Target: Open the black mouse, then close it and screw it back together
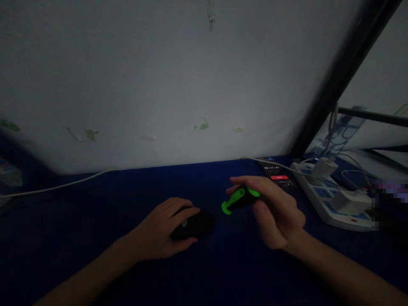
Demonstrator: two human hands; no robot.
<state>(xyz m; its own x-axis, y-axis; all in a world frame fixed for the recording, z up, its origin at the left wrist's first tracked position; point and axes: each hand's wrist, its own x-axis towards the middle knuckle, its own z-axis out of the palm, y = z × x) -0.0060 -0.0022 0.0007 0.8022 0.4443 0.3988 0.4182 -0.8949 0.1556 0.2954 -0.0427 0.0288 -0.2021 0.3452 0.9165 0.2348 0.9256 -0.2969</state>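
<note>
My left hand (162, 227) lies curled over a black oval object (200, 224), which rests on the dark blue tabletop (95, 238). A small green mark shows between my fingers on it. To its right, my right hand (276, 214) grips a green-and-black tool handle (237, 200), probably a screwdriver's. The handle's end points left toward the black object, with a small gap between them. Any shaft or tip is hidden or absent.
A phone (276, 175) with a lit screen and red button lies just beyond my right hand. A white power strip (328, 195) with plugged-in chargers sits to the right. A white cable (57, 185) runs along the wall's foot, and a black post (341, 76) rises at the right.
</note>
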